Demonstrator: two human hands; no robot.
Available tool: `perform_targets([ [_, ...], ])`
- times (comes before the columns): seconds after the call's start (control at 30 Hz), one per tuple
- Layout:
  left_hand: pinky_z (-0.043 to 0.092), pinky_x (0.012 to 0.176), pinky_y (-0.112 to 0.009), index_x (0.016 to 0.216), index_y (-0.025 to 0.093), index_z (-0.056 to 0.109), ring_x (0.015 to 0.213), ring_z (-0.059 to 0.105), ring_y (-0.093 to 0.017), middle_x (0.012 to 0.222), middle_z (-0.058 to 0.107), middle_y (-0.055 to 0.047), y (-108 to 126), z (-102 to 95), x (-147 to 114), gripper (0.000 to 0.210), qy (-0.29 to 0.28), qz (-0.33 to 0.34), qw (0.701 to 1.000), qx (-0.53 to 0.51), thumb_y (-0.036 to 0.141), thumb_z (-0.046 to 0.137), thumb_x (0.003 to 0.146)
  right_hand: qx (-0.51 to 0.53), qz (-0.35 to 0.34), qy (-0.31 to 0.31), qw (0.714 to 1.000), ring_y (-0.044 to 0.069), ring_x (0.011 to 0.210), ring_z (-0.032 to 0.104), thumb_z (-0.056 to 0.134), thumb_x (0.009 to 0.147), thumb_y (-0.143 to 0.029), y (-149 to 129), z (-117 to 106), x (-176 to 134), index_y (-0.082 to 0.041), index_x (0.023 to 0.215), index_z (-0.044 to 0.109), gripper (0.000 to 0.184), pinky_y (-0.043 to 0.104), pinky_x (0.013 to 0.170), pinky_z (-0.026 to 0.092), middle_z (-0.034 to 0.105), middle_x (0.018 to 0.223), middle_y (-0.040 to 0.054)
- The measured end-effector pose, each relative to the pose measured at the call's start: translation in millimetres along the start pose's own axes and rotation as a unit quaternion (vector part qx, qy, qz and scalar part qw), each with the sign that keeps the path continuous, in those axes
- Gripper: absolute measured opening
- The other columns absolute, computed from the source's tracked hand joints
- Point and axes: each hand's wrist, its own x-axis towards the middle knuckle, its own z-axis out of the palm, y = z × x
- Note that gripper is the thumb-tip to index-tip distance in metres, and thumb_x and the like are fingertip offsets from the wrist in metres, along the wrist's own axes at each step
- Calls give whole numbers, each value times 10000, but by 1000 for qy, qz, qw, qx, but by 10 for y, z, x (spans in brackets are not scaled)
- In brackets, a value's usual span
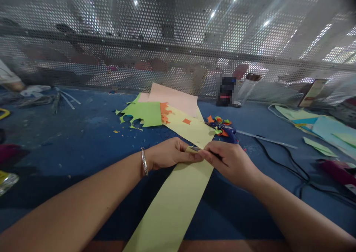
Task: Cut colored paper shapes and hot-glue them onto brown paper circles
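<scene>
A long pale yellow paper strip [172,203] runs from the table's near edge up between my hands. My left hand [169,153], with a silver bangle at the wrist, pinches the strip's far end between thumb and fingers. Closed at that same end, my right hand [230,159] grips a thin dark tool [195,148] whose tip lies at the paper's edge. Its kind is mostly hidden by the fingers. Just beyond lies a yellow paper sheet [194,129] with an orange scrap [187,121] on it.
Green paper with scalloped cut-outs [150,114] and a pink sheet [175,98] lie farther back. Colored scraps [222,122] and a clear stick [267,138] are at right, near a black cord [292,163]. A perforated metal screen [167,40] stands behind the blue table [91,126].
</scene>
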Motion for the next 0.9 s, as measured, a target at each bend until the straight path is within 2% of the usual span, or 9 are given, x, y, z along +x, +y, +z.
perform_targets([
  [0.17, 266, 458, -214, 648, 153, 726, 477, 413, -62, 568, 589, 33, -5, 1, 10, 384, 6, 1, 1000, 4, 515, 840, 712, -9, 2, 3, 1000, 139, 608, 495, 448, 1031, -448, -1, 0, 0, -186, 726, 584, 424, 274, 570, 325, 557, 662, 14],
  [0.43, 300, 463, -205, 678, 159, 731, 469, 425, -64, 575, 604, 30, -32, -7, 22, 384, -6, -2, 1000, 15, 528, 813, 748, 2, 4, -5, 1000, 158, 635, 507, 427, 1036, -449, 2, 6, -5, -177, 798, 654, 428, 295, 595, 338, 575, 686, 30],
  [0.53, 348, 492, -199, 656, 154, 722, 504, 465, -70, 592, 616, 24, -36, -1, 25, 383, -2, 4, 1000, 22, 513, 818, 749, 0, 6, -4, 1000, 151, 624, 492, 432, 1033, -461, -2, 11, -12, -179, 761, 623, 435, 295, 588, 324, 556, 676, 21],
  [0.7, 319, 471, -202, 708, 158, 744, 491, 450, -63, 628, 644, 22, -90, -12, 41, 355, -11, 9, 1000, 10, 500, 832, 735, -8, 9, -3, 1000, 144, 614, 478, 436, 1029, -446, -8, 7, -20, -184, 726, 578, 425, 293, 586, 306, 529, 663, 10],
  [0.9, 359, 509, -204, 683, 158, 751, 521, 475, -73, 608, 633, 30, -72, 19, 45, 316, 0, 26, 999, 30, 454, 861, 699, -17, 7, 1, 1000, 138, 601, 451, 432, 1026, -445, 11, 28, -27, -196, 692, 513, 424, 292, 579, 283, 499, 649, 0],
])
